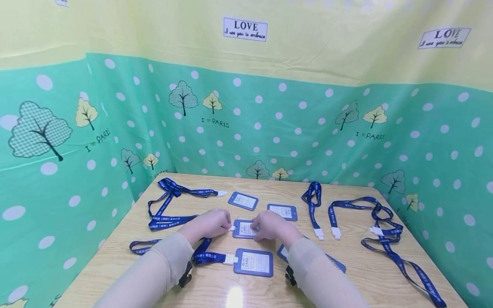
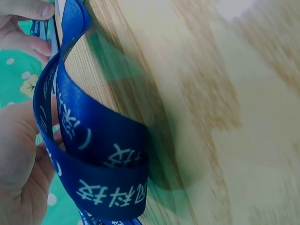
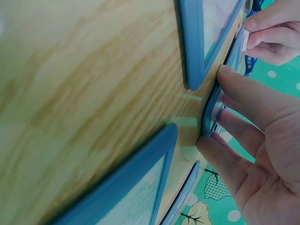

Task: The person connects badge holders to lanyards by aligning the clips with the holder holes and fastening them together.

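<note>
Wooden table [image 1: 208, 288], blue badge [image 1: 243, 229] in right grip [image 1: 270, 225]

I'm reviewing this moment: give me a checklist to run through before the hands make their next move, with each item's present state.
1. Left hand pinches the white clip: ok.
2. Right hand holds the middle card holder: ok.
3. Clip lies at that holder's left end, facing the left hand: ok.
4. Clip fastened to that holder: cannot tell; the join is too small to make out.
5. Front card holder has a lanyard clip at its left end: ok.
6. Card holder by the right forearm fully visible from the head view: not ok; the forearm covers part.
</note>
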A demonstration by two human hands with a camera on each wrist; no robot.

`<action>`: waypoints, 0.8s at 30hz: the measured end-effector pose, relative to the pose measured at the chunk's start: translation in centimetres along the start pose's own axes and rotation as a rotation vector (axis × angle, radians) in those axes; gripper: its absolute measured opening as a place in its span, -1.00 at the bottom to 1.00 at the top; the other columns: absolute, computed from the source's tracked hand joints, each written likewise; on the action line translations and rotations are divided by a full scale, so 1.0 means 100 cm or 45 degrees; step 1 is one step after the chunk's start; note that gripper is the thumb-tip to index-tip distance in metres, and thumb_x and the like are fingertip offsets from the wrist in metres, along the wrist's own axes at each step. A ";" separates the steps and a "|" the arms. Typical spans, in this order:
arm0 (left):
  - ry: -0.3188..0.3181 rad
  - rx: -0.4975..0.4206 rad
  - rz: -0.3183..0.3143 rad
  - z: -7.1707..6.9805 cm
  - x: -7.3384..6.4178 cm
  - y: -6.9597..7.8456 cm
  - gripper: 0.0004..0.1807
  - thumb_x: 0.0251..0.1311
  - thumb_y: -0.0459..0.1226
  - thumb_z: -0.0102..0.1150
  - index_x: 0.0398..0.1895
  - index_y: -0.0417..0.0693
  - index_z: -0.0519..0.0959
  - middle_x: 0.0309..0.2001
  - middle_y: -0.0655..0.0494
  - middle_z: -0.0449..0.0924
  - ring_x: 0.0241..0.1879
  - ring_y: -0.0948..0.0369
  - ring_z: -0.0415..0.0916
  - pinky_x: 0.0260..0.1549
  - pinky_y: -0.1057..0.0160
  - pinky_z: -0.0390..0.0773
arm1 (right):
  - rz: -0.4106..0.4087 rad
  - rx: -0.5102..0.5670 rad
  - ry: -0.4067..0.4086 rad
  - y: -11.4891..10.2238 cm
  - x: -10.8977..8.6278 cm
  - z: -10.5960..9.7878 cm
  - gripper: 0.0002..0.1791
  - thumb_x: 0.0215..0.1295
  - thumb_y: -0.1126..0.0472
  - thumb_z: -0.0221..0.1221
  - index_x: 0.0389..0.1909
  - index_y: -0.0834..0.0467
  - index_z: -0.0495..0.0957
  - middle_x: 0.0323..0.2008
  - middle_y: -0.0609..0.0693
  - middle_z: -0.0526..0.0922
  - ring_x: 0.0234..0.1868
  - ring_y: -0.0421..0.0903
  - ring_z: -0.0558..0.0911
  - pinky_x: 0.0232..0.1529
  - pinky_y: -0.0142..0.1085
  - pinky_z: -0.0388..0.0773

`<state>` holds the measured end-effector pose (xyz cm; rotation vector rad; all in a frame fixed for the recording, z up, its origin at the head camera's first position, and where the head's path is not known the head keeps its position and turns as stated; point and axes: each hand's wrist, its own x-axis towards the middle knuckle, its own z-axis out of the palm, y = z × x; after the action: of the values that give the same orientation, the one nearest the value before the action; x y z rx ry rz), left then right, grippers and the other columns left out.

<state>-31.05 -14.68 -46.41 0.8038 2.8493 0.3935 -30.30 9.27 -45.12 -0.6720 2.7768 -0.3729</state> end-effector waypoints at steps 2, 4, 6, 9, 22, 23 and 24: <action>0.001 0.002 0.005 0.000 0.001 0.000 -0.94 0.30 -0.22 0.36 -0.27 0.05 0.77 -0.27 0.34 0.62 -0.24 0.32 0.58 -0.08 0.21 0.66 | 0.004 0.005 -0.003 0.000 0.000 0.000 -0.58 0.08 0.05 0.52 0.02 -0.10 0.75 0.18 -0.06 0.66 0.27 0.04 0.55 0.28 -0.04 0.49; 0.008 0.007 0.011 0.000 0.001 0.000 -0.96 0.27 -0.23 0.39 -0.27 0.06 0.79 -0.25 0.32 0.64 -0.21 0.30 0.60 -0.06 0.20 0.66 | 0.009 0.008 -0.006 -0.001 0.000 0.000 -0.58 0.08 0.05 0.52 0.01 -0.10 0.76 0.17 -0.06 0.67 0.27 0.03 0.55 0.28 -0.04 0.49; 0.017 0.014 0.024 -0.001 0.001 0.000 -0.96 0.25 -0.23 0.41 -0.28 0.06 0.80 -0.24 0.30 0.66 -0.18 0.27 0.62 -0.05 0.19 0.66 | 0.011 0.010 -0.008 -0.001 -0.001 0.000 -0.59 0.08 0.05 0.52 0.01 -0.10 0.76 0.16 -0.06 0.67 0.26 0.03 0.56 0.27 -0.03 0.50; 0.027 0.020 0.041 -0.002 0.000 0.000 -0.96 0.23 -0.24 0.43 -0.28 0.07 0.81 -0.21 0.27 0.69 -0.14 0.24 0.64 -0.03 0.18 0.66 | 0.013 0.008 -0.010 -0.002 -0.002 -0.001 -0.59 0.09 0.05 0.52 0.01 -0.10 0.76 0.16 -0.06 0.67 0.25 0.02 0.57 0.27 -0.04 0.50; 0.031 0.012 0.069 -0.003 -0.001 0.001 -0.93 0.24 -0.27 0.42 -0.25 0.04 0.81 -0.18 0.25 0.69 -0.12 0.23 0.64 -0.01 0.20 0.66 | 0.007 0.014 -0.007 -0.003 -0.001 -0.002 -0.58 0.08 0.06 0.53 0.01 -0.08 0.76 0.18 -0.04 0.66 0.25 0.03 0.57 0.26 -0.06 0.51; 0.031 0.013 0.070 -0.004 -0.001 0.001 -0.94 0.23 -0.27 0.42 -0.26 0.04 0.81 -0.18 0.24 0.69 -0.12 0.23 0.64 -0.01 0.20 0.65 | 0.005 0.013 -0.006 -0.002 -0.001 -0.002 -0.58 0.08 0.06 0.53 0.01 -0.08 0.76 0.18 -0.04 0.66 0.25 0.03 0.57 0.26 -0.05 0.51; 0.032 0.014 0.072 -0.003 -0.001 0.001 -0.94 0.24 -0.27 0.42 -0.26 0.04 0.81 -0.18 0.24 0.69 -0.12 0.23 0.64 -0.01 0.19 0.65 | 0.002 0.011 -0.005 -0.002 -0.001 -0.001 -0.58 0.07 0.06 0.53 0.00 -0.08 0.76 0.17 -0.04 0.66 0.25 0.03 0.57 0.26 -0.05 0.51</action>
<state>-31.00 -14.75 -46.05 0.8895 2.8592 0.3982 -30.20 9.15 -44.92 -0.6676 2.7700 -0.3825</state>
